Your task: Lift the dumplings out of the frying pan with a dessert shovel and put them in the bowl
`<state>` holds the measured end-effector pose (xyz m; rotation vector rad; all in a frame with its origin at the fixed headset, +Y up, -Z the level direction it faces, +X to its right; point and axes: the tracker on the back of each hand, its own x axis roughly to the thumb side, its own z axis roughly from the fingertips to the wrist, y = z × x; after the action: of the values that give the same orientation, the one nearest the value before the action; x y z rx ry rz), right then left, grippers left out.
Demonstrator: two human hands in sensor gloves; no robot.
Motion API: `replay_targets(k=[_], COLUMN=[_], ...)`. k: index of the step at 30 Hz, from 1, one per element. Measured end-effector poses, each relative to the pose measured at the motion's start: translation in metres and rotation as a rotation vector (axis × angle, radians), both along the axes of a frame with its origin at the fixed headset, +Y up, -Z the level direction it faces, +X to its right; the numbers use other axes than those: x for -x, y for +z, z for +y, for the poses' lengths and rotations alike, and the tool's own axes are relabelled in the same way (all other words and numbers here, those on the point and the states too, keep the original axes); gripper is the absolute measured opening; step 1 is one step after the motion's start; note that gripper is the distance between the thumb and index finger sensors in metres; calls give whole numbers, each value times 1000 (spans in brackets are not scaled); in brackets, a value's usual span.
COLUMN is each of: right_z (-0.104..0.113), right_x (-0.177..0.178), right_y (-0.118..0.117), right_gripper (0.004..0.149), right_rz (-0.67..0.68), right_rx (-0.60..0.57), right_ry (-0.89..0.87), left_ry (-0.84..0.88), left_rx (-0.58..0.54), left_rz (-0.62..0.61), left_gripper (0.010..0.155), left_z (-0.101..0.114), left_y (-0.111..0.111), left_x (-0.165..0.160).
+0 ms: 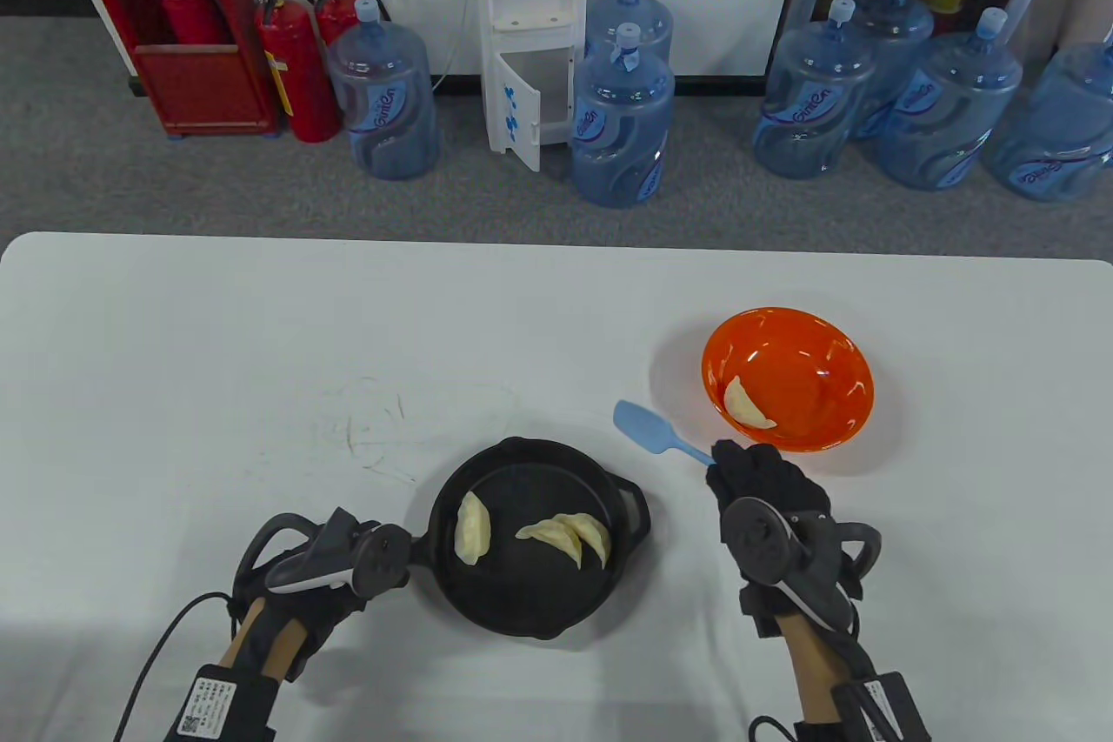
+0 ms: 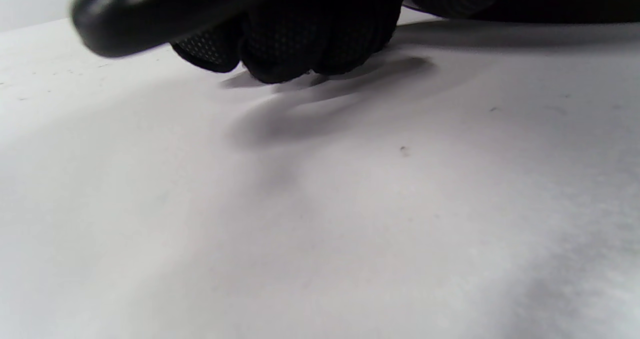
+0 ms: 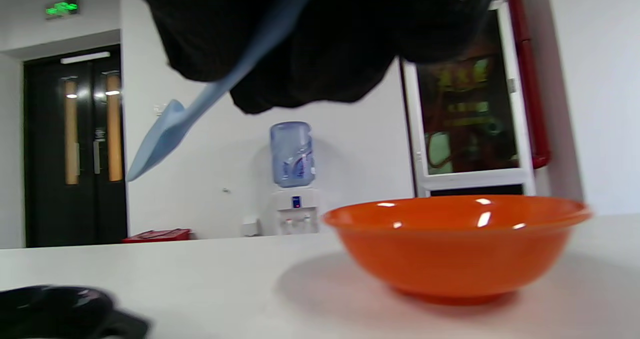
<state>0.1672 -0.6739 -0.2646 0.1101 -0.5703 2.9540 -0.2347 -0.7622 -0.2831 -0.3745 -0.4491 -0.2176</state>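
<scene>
A: Blue silicone dessert shovel (image 1: 648, 427) is empty, blade up in the air between frying pan (image 1: 532, 620) and bowl (image 1: 826, 437). Right hand (image 1: 765, 485) has its fingers curled around the handle end, sitting at the bowl's 7 o'clock.

B: Count?

A: One dumpling in the bowl (image 1: 748, 405), against the wall at 9 o'clock. Three in the pan: a single dumpling (image 1: 472, 527) at 9 o'clock, an overlapping pair (image 1: 569, 538) centre-right.

B: Left hand?

A: Left hand (image 1: 348, 559) is at the pan's 9 o'clock, on the handle side. Wrist view shows its fingers (image 2: 300, 44) curled low over the white counter (image 1: 217, 359) next to a dark bar, probably the pan handle. Can't tell if they actually grip it.

B: Risks?

A: Judgement only:
- The pair overlaps. Blade under one likely drags or flips the other, or lifts both and one slides off.
- Blade is small and flexible. A dumpling hanging off the edge tips it during the carry, and it drops on the counter in the gap between pan and bowl.
- Pan wall plus helper handle at 3 o'clock sit on the direct path. Shallow exit clips the rim.
- If the left hand isn't bracing, a push from 3 o'clock shoves the pan instead of getting under the dumpling.
- Bowl looks light. Tapping its rim with the blade could skate it.

B: Order?

A: Single one first, I'd say.
</scene>
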Motion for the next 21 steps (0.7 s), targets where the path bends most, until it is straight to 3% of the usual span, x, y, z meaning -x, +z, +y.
replay_targets(k=[9,21], right_z=[-19,-29], right_x=[42,63], right_y=[14,22], right_gripper=[42,41], right_rz=[145,215], right_rx=[-20,-19], right_ry=[150,312], left_ry=[4,4], left_rx=[3,1], left_rz=[3,2], left_gripper=[54,55], left_z=[0,-1], left_y=[0,0], left_x=[0,0])
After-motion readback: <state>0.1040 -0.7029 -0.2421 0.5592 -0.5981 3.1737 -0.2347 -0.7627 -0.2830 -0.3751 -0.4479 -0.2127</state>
